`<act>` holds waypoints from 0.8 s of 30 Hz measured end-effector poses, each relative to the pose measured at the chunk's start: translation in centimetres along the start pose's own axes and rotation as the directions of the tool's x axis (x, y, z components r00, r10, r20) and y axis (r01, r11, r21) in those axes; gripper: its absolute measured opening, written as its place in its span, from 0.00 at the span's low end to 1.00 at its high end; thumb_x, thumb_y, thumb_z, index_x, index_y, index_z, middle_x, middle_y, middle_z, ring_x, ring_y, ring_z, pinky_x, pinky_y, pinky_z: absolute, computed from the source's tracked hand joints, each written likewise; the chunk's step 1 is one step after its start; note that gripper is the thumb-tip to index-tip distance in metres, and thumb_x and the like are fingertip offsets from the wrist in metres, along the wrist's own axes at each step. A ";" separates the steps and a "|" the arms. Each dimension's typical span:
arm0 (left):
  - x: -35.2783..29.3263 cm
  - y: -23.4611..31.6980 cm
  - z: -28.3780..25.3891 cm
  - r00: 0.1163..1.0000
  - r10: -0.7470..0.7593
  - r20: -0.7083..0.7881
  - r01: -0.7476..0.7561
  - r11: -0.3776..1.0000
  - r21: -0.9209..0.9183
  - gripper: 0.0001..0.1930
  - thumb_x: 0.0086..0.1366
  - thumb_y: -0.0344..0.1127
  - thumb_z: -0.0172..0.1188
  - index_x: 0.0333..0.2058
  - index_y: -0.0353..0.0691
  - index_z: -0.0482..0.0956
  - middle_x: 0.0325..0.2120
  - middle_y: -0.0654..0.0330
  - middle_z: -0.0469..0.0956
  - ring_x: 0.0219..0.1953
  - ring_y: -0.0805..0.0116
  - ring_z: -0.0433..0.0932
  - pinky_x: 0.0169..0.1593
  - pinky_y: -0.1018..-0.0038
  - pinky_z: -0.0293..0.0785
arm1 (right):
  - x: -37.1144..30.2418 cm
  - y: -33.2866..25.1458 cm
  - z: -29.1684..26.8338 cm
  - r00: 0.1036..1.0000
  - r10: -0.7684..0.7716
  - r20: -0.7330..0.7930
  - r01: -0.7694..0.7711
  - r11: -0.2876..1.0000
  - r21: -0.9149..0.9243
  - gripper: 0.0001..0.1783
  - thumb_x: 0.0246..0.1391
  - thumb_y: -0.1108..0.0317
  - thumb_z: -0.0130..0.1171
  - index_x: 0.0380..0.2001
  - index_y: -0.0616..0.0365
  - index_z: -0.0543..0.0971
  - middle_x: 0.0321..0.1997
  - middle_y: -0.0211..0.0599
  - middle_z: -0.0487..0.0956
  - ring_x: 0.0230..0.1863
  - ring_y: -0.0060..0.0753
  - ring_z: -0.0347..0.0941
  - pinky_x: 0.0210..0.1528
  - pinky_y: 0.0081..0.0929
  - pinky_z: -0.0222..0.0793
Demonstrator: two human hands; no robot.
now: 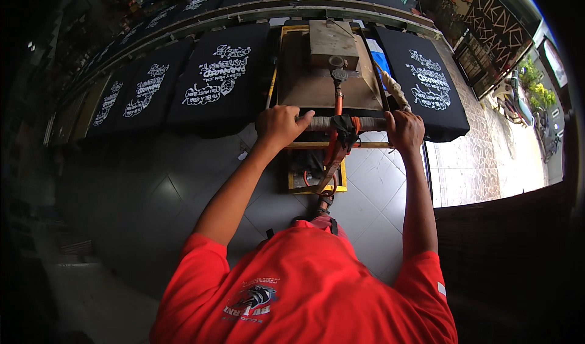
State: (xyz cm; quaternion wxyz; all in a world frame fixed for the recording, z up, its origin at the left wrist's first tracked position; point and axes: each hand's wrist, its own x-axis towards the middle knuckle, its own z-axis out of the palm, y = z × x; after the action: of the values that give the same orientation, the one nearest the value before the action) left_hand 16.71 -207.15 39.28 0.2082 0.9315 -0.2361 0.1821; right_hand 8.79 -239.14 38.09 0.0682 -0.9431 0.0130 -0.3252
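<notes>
1. Both hands are wrapped shut on the handle bar [341, 123] of the dryer box [326, 70], left hand [277, 126] and right hand [405, 131] at the two ends. Keep that even split so it rolls straight.
2. The box sits between two black shirts [222, 79] on the counter [341, 6]; stay centred over one print.
3. Watch the orange hose [334, 146] so it doesn't snag.
</notes>
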 end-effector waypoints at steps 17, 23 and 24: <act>0.9 -2.2 2.3 0.999 0.034 -0.029 -0.035 0.998 -0.042 0.29 0.61 0.60 0.60 0.14 0.40 0.74 0.13 0.51 0.74 0.18 0.49 0.77 0.22 0.57 0.70 | 0.3 1.1 -0.6 0.970 -0.072 0.232 0.040 0.989 0.140 0.25 0.43 0.45 0.71 0.30 0.57 0.78 0.32 0.38 0.79 0.40 0.44 0.77 0.46 0.39 0.65; -0.1 -1.4 1.2 0.997 0.079 -0.022 -0.081 0.993 -0.084 0.28 0.61 0.55 0.63 0.14 0.38 0.71 0.12 0.50 0.71 0.17 0.49 0.74 0.21 0.59 0.67 | -0.7 1.3 -0.3 0.981 -0.105 0.166 0.080 0.985 0.152 0.26 0.39 0.45 0.73 0.26 0.55 0.77 0.25 0.34 0.76 0.33 0.43 0.76 0.42 0.38 0.66; 0.0 -1.8 1.5 0.996 0.087 -0.032 -0.089 0.993 -0.078 0.28 0.61 0.57 0.63 0.14 0.39 0.71 0.12 0.51 0.72 0.17 0.49 0.75 0.21 0.59 0.68 | -0.7 1.4 0.0 0.979 -0.102 0.178 0.075 0.985 0.155 0.26 0.39 0.44 0.73 0.25 0.55 0.76 0.25 0.34 0.75 0.32 0.43 0.75 0.41 0.38 0.66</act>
State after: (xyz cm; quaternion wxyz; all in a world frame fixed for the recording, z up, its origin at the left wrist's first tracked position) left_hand 17.99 -206.39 37.49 0.2403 0.9085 -0.2809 0.1948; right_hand 8.27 -240.52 37.42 0.1239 -0.9613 -0.0594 -0.2387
